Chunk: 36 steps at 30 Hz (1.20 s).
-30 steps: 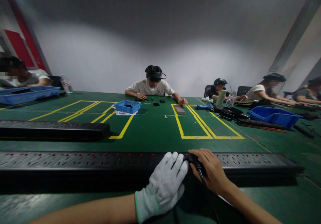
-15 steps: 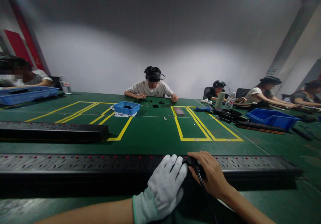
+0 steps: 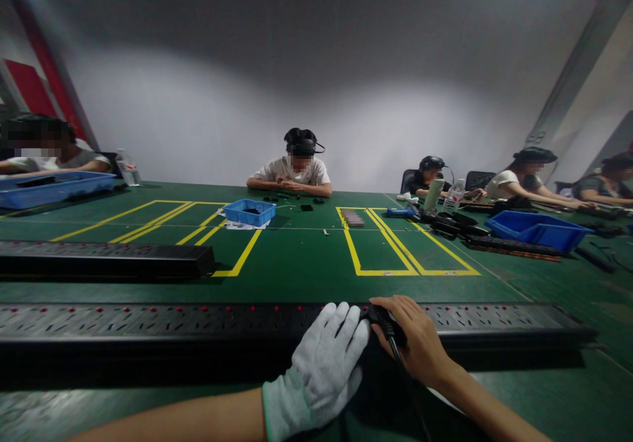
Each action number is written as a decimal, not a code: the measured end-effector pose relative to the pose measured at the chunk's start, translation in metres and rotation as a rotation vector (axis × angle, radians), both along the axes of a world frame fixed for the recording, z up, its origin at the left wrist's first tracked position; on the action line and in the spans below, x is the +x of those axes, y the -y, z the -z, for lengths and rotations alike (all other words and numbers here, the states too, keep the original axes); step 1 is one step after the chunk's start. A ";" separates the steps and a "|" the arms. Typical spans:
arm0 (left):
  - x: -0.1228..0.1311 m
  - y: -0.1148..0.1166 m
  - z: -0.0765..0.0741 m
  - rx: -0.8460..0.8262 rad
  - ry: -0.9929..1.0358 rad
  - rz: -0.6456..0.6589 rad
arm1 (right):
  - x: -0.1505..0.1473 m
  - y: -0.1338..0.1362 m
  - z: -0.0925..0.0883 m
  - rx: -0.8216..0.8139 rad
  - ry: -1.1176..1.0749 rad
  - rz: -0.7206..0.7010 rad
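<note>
A long black power strip (image 3: 163,323) with rows of sockets and small red parts lies across the table in front of me. My left hand (image 3: 327,356), in a grey-white glove with a green cuff edge, is over its middle, fingers across the top and thumb down the near side. Just to the right, my bare right hand (image 3: 415,340) has its fingers closed around a black plug (image 3: 388,326) on the strip. A thick black cable (image 3: 403,366) runs from the plug down toward me. The hands hide the plug's pins and the sockets under it.
Another black power strip (image 3: 106,260) lies farther off at left. Beyond are yellow tape outlines (image 3: 386,272), a small blue tray (image 3: 250,212), and a blue bin (image 3: 539,232) beside black parts. Several co-workers sit around the green table, one person (image 3: 291,171) directly opposite.
My hands keep the same hold on the strip and plug. The person opposite has drawn both hands together in front of the chest.
</note>
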State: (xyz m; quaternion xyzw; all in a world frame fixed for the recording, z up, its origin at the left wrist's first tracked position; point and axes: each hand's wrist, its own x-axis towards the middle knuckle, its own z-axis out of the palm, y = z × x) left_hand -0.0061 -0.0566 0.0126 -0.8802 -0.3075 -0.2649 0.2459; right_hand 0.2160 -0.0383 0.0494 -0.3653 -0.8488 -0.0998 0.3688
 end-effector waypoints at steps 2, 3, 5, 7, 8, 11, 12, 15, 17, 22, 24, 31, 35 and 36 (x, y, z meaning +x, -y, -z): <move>-0.001 0.001 0.001 -0.016 -0.010 -0.002 | 0.000 0.000 0.000 -0.004 -0.004 0.001; -0.001 0.001 0.002 -0.024 -0.009 0.002 | 0.000 -0.001 0.001 -0.006 -0.006 0.001; -0.001 0.000 0.004 -0.037 -0.001 0.012 | 0.000 -0.001 0.001 -0.008 -0.008 0.000; 0.000 0.000 0.005 -0.042 0.007 0.020 | 0.000 -0.001 0.001 -0.010 -0.008 -0.002; 0.000 0.000 0.005 -0.042 0.009 0.021 | 0.000 -0.001 0.001 -0.011 -0.007 -0.004; 0.000 0.000 0.004 -0.035 0.006 0.019 | 0.001 0.000 0.002 -0.012 -0.004 -0.006; 0.000 0.000 0.003 -0.033 0.002 0.018 | 0.001 0.000 0.002 -0.012 -0.003 -0.007; 0.000 0.000 0.002 -0.023 -0.003 0.014 | 0.001 -0.001 0.002 -0.011 -0.005 -0.007; 0.000 0.000 0.002 -0.011 0.008 0.012 | 0.001 -0.001 0.002 -0.013 -0.005 -0.009; 0.000 0.000 0.003 0.007 0.009 0.007 | 0.001 0.000 0.001 -0.021 -0.001 -0.012; 0.000 0.000 0.003 0.009 0.000 0.006 | 0.001 0.000 0.001 -0.022 0.000 -0.009; 0.000 0.000 0.004 0.000 -0.023 -0.004 | 0.002 -0.001 0.003 -0.018 0.000 -0.009; 0.002 0.001 0.002 0.028 -0.020 -0.015 | 0.002 -0.002 0.003 -0.017 0.000 -0.015; 0.002 0.001 0.001 0.036 -0.018 -0.013 | 0.002 -0.002 0.003 -0.016 0.001 -0.017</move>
